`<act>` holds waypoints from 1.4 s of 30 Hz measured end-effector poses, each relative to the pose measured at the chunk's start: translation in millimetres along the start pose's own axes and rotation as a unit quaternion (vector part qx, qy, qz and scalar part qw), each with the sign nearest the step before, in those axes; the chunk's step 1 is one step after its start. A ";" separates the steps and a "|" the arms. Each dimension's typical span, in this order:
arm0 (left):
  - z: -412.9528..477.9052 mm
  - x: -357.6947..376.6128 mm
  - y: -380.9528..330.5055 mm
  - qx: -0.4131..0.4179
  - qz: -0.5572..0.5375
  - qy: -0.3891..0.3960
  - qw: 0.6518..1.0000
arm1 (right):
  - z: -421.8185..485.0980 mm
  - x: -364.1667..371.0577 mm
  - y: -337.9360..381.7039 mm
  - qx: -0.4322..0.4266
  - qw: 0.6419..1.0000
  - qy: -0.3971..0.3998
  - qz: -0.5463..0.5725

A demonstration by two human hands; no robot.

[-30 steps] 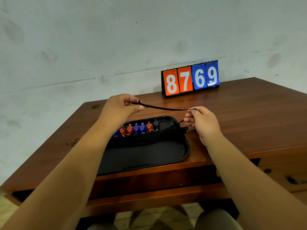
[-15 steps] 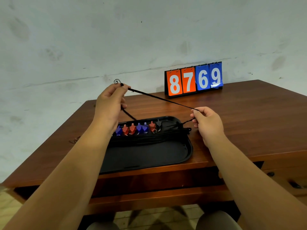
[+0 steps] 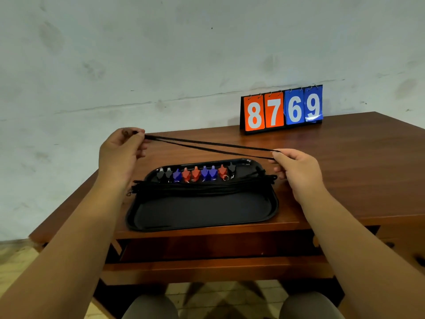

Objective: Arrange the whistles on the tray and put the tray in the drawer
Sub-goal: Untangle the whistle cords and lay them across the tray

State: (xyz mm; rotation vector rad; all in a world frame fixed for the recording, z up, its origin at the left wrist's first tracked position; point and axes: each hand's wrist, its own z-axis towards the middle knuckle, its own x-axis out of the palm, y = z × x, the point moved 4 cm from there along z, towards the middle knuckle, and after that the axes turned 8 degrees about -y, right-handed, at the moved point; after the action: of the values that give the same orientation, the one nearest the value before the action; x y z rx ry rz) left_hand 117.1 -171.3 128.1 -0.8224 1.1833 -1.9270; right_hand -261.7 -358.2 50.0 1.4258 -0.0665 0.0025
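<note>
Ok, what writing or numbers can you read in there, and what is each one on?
"87": white digits on the two orange cards of the flip scoreboard at the back of the desk.
"69": white digits on its two blue cards.
Nothing legible on the whistles or the tray.

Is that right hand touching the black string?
Touching. The head view shows the right hand pinching one end of the black string, which runs taut to the left hand pinching the other end.
</note>
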 end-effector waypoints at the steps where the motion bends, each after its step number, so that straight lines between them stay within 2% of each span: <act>1: -0.8 -9.1 1.6 0.004 0.014 0.001 1.000 | -1.9 -0.5 1.4 -0.006 1.000 0.008 0.002; 8: -20.7 -59.4 17.2 0.030 0.170 0.027 0.985 | -10.2 -2.9 5.2 -0.050 0.998 0.038 -0.018; 13: -29.1 -76.8 42.4 0.006 0.215 0.038 0.976 | -14.4 -0.1 5.9 -0.060 0.995 0.056 -0.064; 17: -33.1 -79.0 51.0 0.029 0.278 0.049 0.959 | -15.6 2.2 5.3 -0.054 0.993 0.059 -0.089; 28: -31.4 -80.9 58.6 0.004 0.268 0.030 0.963 | -16.0 12.0 -5.8 -0.048 0.985 0.083 -0.145; 42: -29.3 -86.2 66.2 -0.062 0.276 -0.016 0.959 | -22.0 10.5 -0.9 -0.039 0.984 0.055 -0.166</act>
State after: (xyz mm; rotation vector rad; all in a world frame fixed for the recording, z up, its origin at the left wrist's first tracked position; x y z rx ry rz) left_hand 156.0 -107.5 43.9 -0.5065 1.3531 -1.3888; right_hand -250.2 -336.9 46.4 1.3423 0.2597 -0.1951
